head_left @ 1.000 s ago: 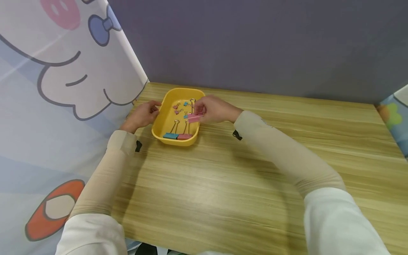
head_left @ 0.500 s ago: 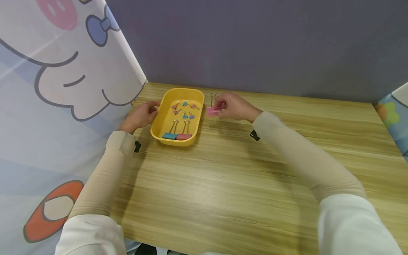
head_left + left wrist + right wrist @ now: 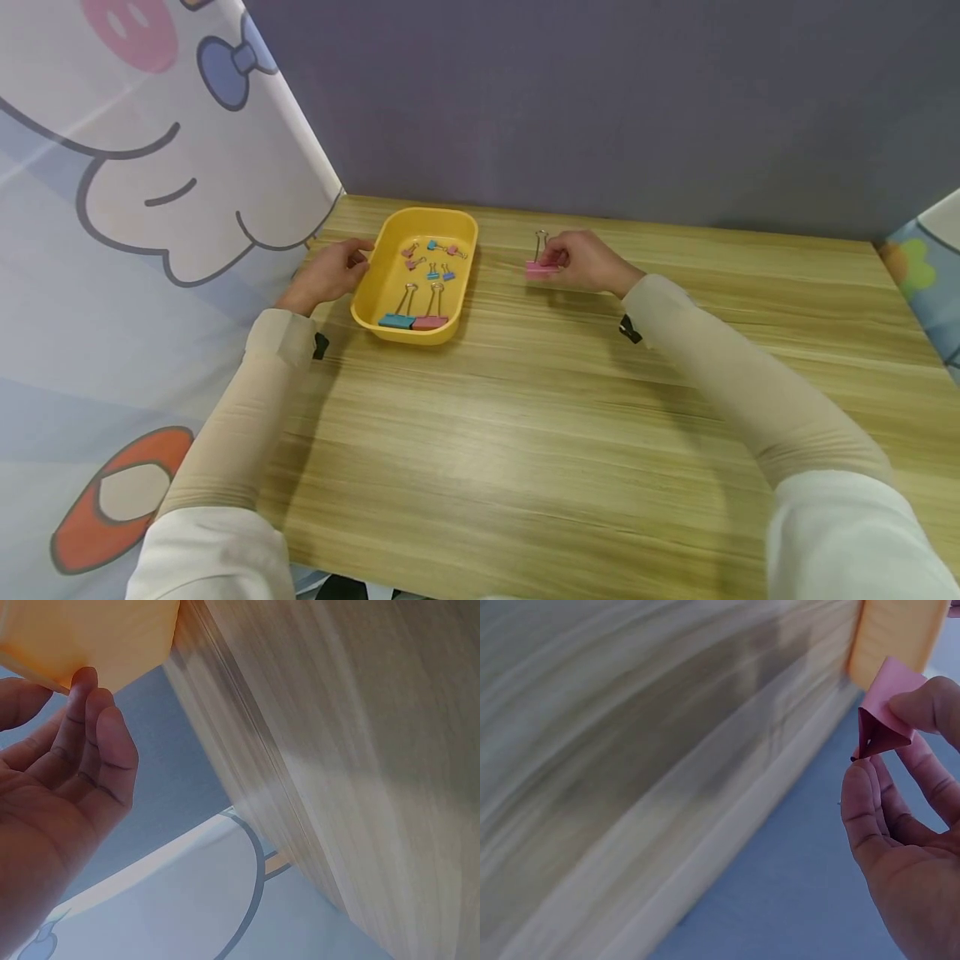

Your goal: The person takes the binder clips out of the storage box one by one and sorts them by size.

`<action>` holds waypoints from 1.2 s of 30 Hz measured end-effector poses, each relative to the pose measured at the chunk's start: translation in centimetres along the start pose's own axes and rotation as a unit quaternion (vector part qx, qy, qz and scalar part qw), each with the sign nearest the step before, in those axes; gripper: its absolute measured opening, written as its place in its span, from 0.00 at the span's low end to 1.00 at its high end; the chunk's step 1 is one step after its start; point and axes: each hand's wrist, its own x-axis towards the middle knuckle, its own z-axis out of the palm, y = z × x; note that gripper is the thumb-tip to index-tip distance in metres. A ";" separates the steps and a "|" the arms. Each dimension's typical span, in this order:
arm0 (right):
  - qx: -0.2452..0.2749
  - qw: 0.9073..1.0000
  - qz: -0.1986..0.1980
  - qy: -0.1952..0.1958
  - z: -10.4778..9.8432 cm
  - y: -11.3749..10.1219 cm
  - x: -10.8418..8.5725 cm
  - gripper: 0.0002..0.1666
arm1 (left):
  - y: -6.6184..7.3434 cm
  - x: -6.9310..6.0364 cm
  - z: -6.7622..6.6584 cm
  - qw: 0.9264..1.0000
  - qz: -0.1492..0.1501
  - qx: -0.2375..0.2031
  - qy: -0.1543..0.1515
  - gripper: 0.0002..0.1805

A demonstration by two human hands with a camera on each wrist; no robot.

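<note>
A large pink binder clip (image 3: 542, 270) is pinched between the thumb and fingers of my right hand (image 3: 588, 263), to the right of the yellow tray (image 3: 362, 310). In the right wrist view the pink clip (image 3: 891, 694) shows its open triangular end, held off the wood. My left hand (image 3: 327, 273) grips the tray's left rim; the left wrist view has its thumb and fingertips at the tray's edge (image 3: 112, 645). Inside the tray, a large blue binder clip (image 3: 396, 321) and a large red-pink one (image 3: 430, 322) lie side by side at the near end. Several small pink and blue clips (image 3: 432, 273) lie beyond them.
The wooden table (image 3: 465, 450) spreads out in front and to the right. A grey panel (image 3: 600, 108) borders its back edge. On the left stands a cartoon-printed sheet (image 3: 150, 317), close to my left arm.
My right hand has come out from over the tray and moved right with the pink binder clip in its fingers. My left hand stays at the tray's rim.
</note>
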 end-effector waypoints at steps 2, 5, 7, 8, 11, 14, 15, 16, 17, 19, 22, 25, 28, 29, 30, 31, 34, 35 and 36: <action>0.001 1.000 0.006 0.004 0.1 0.5 -0.2 0.10 | 0.0 0.0 0.0 1.000 -0.003 -0.002 -0.001 0.22; 0.004 1.000 0.014 0.004 0.2 1.3 -0.5 0.11 | 0.0 0.0 0.0 1.000 -0.004 -0.002 -0.003 0.22; 0.011 1.000 0.024 0.003 0.2 1.9 -0.8 0.11 | 0.0 0.0 0.1 1.000 -0.003 -0.001 -0.002 0.22; 0.013 0.999 0.029 0.002 0.2 2.2 -0.9 0.11 | 0.0 0.0 0.1 1.000 -0.003 -0.001 -0.002 0.22; 0.019 0.999 0.046 0.001 0.2 3.1 -1.4 0.11 | -0.1 -0.1 0.1 1.000 -0.002 0.000 0.000 0.22; 0.021 0.998 0.054 -0.002 0.3 4.1 -1.8 0.12 | -0.2 -0.2 0.1 1.000 -0.004 0.000 0.000 0.22; 0.019 0.998 0.053 -0.003 0.3 4.4 -1.9 0.12 | -0.2 -0.2 0.1 1.000 -0.005 0.000 0.000 0.22; 0.018 0.998 0.053 -0.004 0.3 4.7 -2.0 0.13 | -0.3 -0.2 0.1 1.000 -0.006 0.000 0.000 0.22; 0.016 0.998 0.053 -0.005 0.3 4.9 -2.2 0.13 | -0.3 -0.3 0.1 1.000 -0.007 -0.001 -0.001 0.22; 0.014 0.998 0.053 -0.007 0.4 5.2 -2.4 0.13 | -0.5 -0.3 0.1 1.000 -0.009 -0.003 -0.002 0.22; 0.014 0.998 0.057 -0.008 0.4 5.4 -2.6 0.12 | -0.7 -0.3 0.1 1.000 -0.007 -0.005 -0.004 0.23; 0.018 0.998 0.061 -0.008 0.4 5.5 -2.8 0.11 | -0.8 -0.4 0.0 1.000 -0.009 -0.006 -0.005 0.23; 0.020 0.998 0.061 -0.010 0.4 5.6 -2.8 0.11 | -0.7 -0.5 0.0 1.000 -0.012 -0.008 -0.007 0.23; 0.020 0.998 0.061 -0.011 0.4 5.6 -2.9 0.11 | -0.7 -0.5 0.0 1.000 -0.013 -0.009 -0.008 0.23; 0.020 0.998 0.060 -0.012 0.5 5.6 -2.9 0.11 | -0.7 -0.5 0.0 1.000 -0.014 -0.010 -0.009 0.23; 0.020 0.998 0.058 -0.013 0.5 5.6 -2.9 0.11 | -0.7 -0.5 -0.1 1.000 -0.015 -0.011 -0.010 0.23; 0.021 0.998 0.055 -0.014 0.5 5.7 -2.9 0.11 | -0.6 -0.6 -0.1 1.000 -0.015 -0.013 -0.011 0.23; 0.021 0.998 0.055 -0.015 0.5 5.7 -2.9 0.12 | -0.5 -0.6 -0.1 1.000 -0.015 -0.014 -0.010 0.23; 0.021 0.998 0.055 -0.016 0.5 5.7 -2.9 0.12 | -0.5 -0.6 -0.2 1.000 -0.015 -0.014 -0.010 0.23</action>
